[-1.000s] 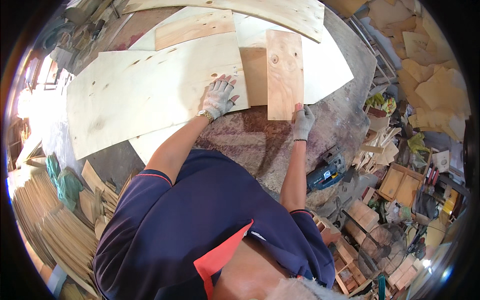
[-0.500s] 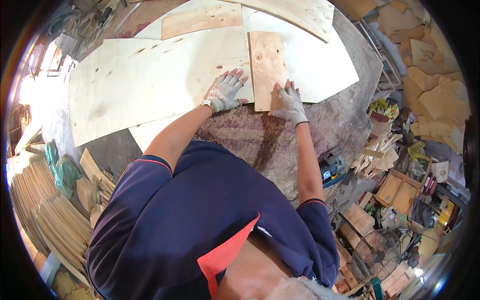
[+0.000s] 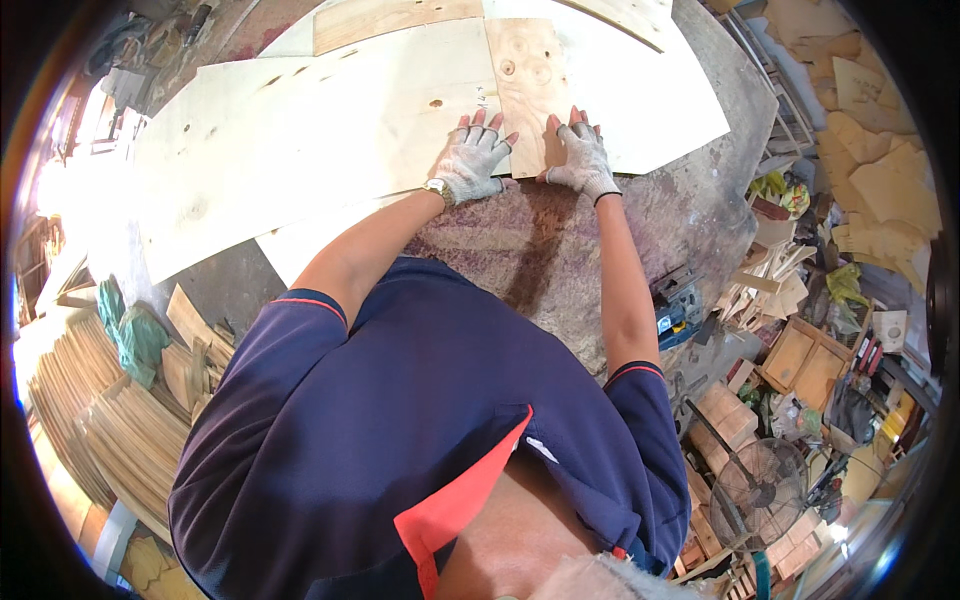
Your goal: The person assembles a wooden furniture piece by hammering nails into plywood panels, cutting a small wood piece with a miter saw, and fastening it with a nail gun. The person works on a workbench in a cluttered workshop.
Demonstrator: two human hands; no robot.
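Pressing down is what is seen in the head view: the left hand in a grey fingerless work glove (image 3: 470,162) is laid flat, fingers spread wide, on the large pale plywood sheet (image 3: 300,140), just beside the small brownish knotted plywood panel (image 3: 528,85). The right hand in the same kind of glove (image 3: 583,160) is laid flat on the lower corner of this panel, fingers open, nothing gripped. The panel is placed on the pale sheets, on the stained worktable (image 3: 520,260). The positioning is judged as nearly done; no fixing is visible. A blue power tool (image 3: 678,303) is left at the table edge.
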